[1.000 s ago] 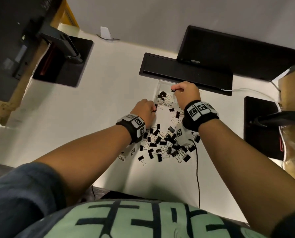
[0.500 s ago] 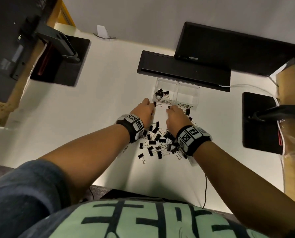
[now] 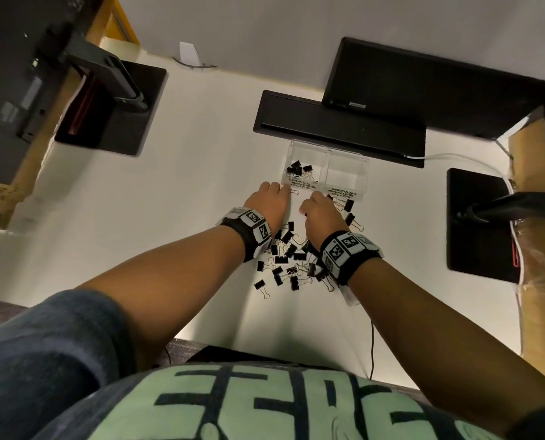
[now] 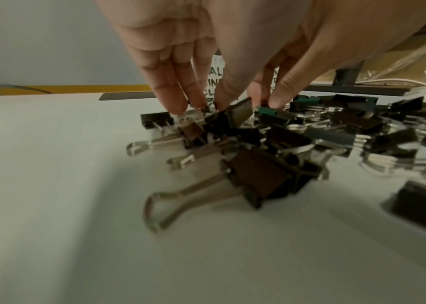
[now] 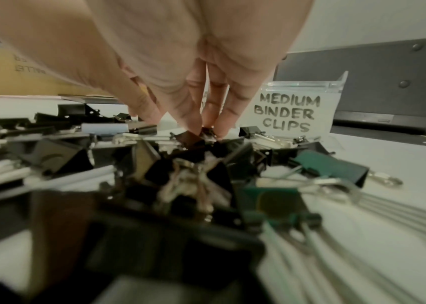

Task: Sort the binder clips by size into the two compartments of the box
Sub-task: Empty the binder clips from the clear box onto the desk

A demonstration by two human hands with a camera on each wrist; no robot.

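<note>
On a white surface, both hands are reaching into scattered black metal binder clips before a clear two-compartment plastic box; the left hand and right hand are each pinching a small clip.

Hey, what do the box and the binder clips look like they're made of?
The box looks like clear hard plastic: the table shows through its walls, and its rim edges catch light. The binder clips seem to be metal, with black, probably painted bodies and shiny silver wire handles that glint in both wrist views.
</note>
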